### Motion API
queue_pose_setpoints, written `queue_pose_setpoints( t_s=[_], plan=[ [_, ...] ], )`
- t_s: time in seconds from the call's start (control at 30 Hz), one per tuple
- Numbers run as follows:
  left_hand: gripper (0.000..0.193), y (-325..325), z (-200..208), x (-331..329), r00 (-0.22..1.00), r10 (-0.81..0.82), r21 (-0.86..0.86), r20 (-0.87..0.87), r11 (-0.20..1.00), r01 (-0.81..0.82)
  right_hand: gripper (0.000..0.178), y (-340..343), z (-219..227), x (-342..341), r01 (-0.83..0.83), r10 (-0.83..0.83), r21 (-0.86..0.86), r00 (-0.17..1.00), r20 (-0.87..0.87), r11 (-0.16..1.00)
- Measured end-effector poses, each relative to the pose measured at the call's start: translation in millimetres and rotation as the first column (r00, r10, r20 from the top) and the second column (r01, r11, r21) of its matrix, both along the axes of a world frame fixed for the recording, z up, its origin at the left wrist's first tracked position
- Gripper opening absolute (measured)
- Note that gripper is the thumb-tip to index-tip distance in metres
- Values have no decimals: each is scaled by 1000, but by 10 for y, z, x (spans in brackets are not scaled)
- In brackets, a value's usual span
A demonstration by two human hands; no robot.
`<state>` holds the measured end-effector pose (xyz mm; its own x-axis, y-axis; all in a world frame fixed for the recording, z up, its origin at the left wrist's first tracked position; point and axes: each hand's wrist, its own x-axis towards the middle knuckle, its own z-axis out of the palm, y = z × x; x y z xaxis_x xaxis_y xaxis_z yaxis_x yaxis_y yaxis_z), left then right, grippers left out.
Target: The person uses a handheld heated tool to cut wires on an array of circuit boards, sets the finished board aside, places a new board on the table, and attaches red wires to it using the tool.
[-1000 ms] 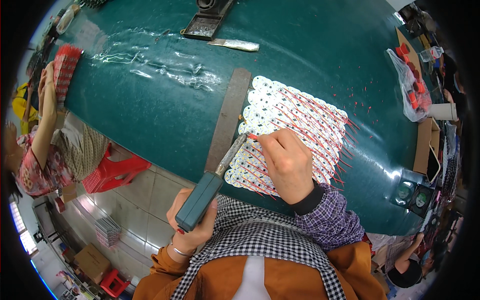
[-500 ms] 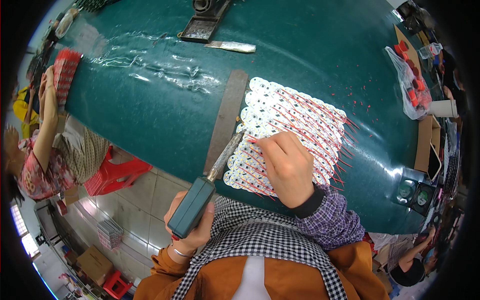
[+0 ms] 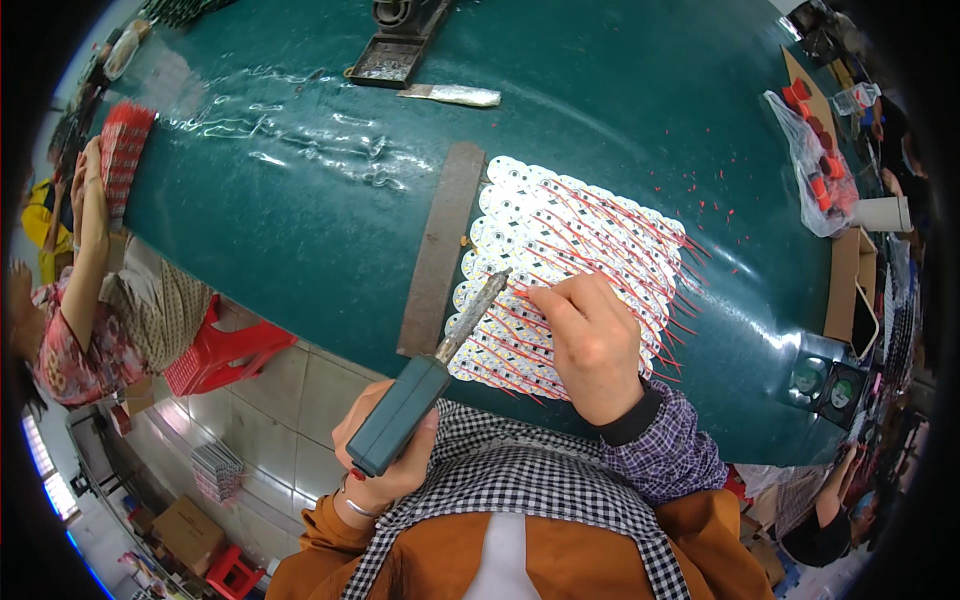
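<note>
My left hand (image 3: 416, 456) is closed round the dark green handle of a soldering iron (image 3: 402, 412). Its sooty metal tip rests on or just over a panel of round white circuit boards (image 3: 508, 205); contact is hard to tell. Thin red wires (image 3: 640, 240) lie across much of the panel and stick out past its right edge. Over the panel's middle, my right hand (image 3: 598, 348) pinches the end of a red wire (image 3: 522, 291) between thumb and forefinger, close to the iron's tip. Along the panel's left side lies a flat brown bar (image 3: 440, 250).
A soldering stand with a tray (image 3: 388, 62) and a wrapped, flat-bladed tool (image 3: 455, 95) lie at the far side of the green table (image 3: 300, 230). At right are a plastic bag of red spools (image 3: 820, 170) and an open carton (image 3: 850, 285). A co-worker's hands (image 3: 92, 185) hold red-wired strips at left.
The iron's tip has moved right, further onto the panel. My right hand has shifted slightly right and down, still pinching a wire. The whole view has shifted slightly.
</note>
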<state>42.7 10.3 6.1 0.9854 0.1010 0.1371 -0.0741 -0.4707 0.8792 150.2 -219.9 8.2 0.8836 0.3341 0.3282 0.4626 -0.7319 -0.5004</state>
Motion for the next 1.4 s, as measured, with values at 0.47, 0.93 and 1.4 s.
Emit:
queue_pose_setpoints(
  t_s=[0.47,0.93,1.4],
  plan=[
    [20,-73,229,139,998,-56,109,-33,992,59,26,26,-29,23,-29,30,-71,999,14,997],
    [27,21,190,-150,953,173,-217,-248,949,-228,23,51,-5,21,-17,19,-89,1000,14,996],
    [51,6,308,-17,950,163,-588,-266,753,-294,20,19,361,168,-38,37,20,998,53,999]
  ],
)
